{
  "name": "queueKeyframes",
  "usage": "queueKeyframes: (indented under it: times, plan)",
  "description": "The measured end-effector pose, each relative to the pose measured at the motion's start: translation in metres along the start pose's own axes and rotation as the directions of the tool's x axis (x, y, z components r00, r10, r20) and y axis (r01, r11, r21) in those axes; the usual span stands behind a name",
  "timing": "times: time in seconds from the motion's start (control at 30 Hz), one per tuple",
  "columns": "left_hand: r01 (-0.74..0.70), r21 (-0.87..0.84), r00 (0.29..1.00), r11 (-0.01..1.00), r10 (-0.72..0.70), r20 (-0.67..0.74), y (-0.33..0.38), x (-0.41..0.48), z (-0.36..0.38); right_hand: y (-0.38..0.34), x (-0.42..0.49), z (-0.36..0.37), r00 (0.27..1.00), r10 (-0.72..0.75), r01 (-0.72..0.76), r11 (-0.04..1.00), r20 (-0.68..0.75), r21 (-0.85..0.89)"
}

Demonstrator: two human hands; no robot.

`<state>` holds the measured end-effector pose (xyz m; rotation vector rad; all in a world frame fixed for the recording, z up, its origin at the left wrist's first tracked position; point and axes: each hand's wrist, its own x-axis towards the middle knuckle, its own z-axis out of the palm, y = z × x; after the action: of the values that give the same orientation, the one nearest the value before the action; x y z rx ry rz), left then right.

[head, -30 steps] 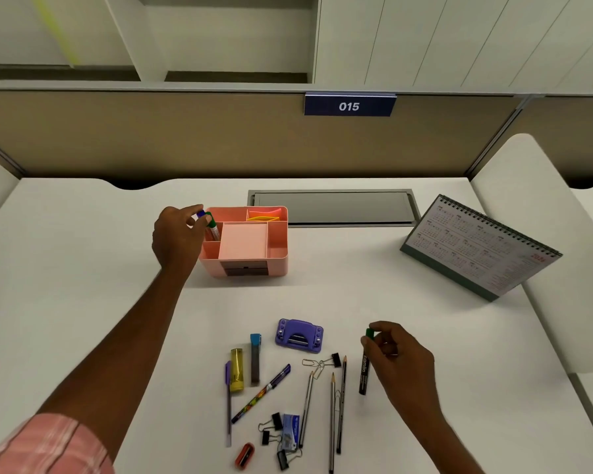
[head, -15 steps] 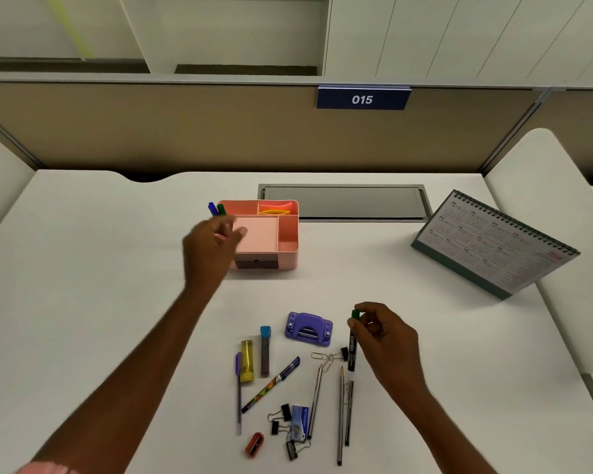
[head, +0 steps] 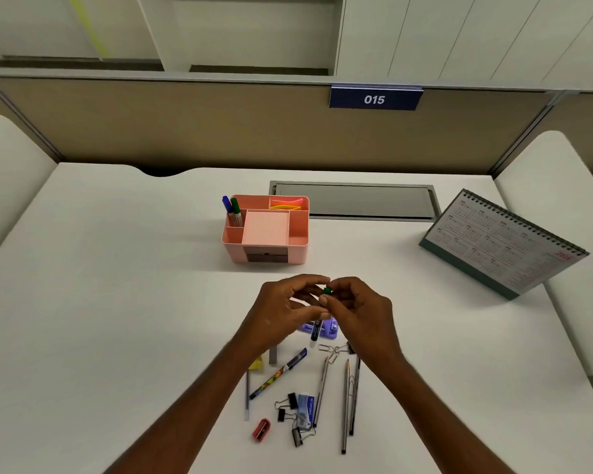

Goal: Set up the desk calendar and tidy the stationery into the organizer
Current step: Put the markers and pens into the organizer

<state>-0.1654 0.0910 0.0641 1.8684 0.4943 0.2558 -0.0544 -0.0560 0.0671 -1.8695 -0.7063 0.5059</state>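
Observation:
My right hand [head: 363, 313] pinches a black marker with a green cap [head: 328, 291] just above the desk, in front of the pink organizer [head: 298, 234]. My left hand [head: 281, 309] meets it from the left, thumb and curled fingertips closing on the same marker. A blue and a green marker [head: 233, 210] stand in the organizer's back left compartment. The desk calendar [head: 504, 244] stands upright at the right.
Below my hands lie a purple punch [head: 332, 330], a patterned pen [head: 278, 372], several pencils [head: 346, 405], binder clips [head: 288, 403], a blue staples box [head: 305, 410], a red sharpener [head: 261, 430] and a yellow item [head: 256, 366]. A grey cable hatch [head: 353, 200] sits behind the organizer.
My left hand left the markers in the organizer and came back to the middle. My right hand lifted the green-capped marker off the desk, and both hands now meet on it.

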Motion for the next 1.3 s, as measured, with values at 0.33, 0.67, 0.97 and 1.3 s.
queueKeyframes:
  times: [0.33, 0.67, 0.97, 1.3]
  plan:
    - [-0.006, 0.071, 0.969, 0.997, 0.023, -0.246, 0.004, -0.003, -0.036, -0.013, -0.003, 0.009, 1.0, 0.007, -0.009, 0.997, 0.023, 0.08]
    - [0.025, 0.129, 0.657, 0.991, 0.081, -0.75, 0.012, 0.054, -0.155, 0.021, -0.028, -0.023, 0.983, 0.186, -0.184, 0.978, -0.006, 0.099]
    - [0.112, 0.029, 0.621, 0.993, -0.047, -0.782, -0.018, 0.097, -0.166, 0.046, -0.043, -0.048, 0.957, 0.28, -0.274, 0.957, -0.07, 0.094]
    - [0.152, 0.106, 0.614, 0.983, -0.01, -0.789, -0.034, 0.11, -0.153, 0.052, -0.041, -0.052, 0.95, 0.3, -0.294, 0.953, -0.088, 0.08]
